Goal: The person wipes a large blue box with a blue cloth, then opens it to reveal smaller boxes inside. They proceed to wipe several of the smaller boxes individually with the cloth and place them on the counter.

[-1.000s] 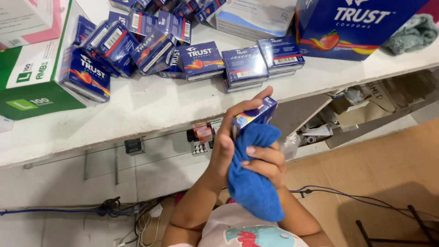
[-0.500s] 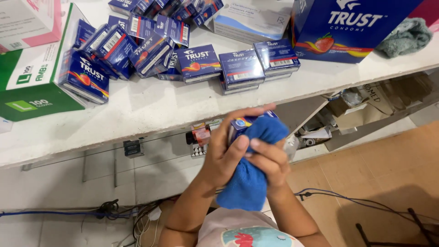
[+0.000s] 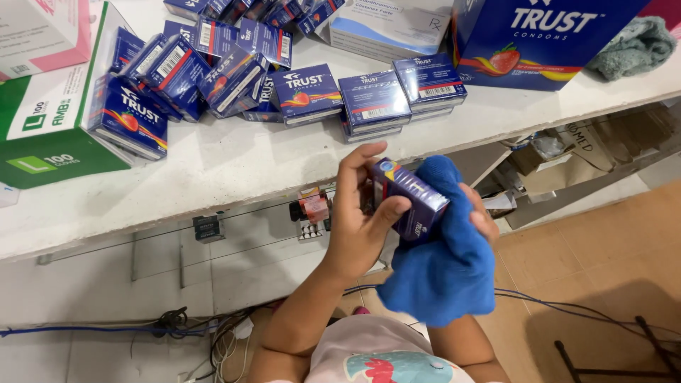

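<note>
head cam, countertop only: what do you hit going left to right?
Green-and-white glove box → heap of small blue boxes → two short stacks of small blue boxes → large blue carton → grey-green cloth.

The person's two arms were bare from the wrists to the bottom edge of the view, with no sleeves, watch, bracelets or rings showing. The left hand (image 3: 358, 227) showed short, unpainted nails on its thumb and fingers. The right hand (image 3: 477, 216) showed only part of its fingers. At the bottom edge appeared the front of a pale pink shirt (image 3: 333, 358), printed with a teal cartoon shape (image 3: 397, 369) that carried a red patch and a small dark curved line.
</note>
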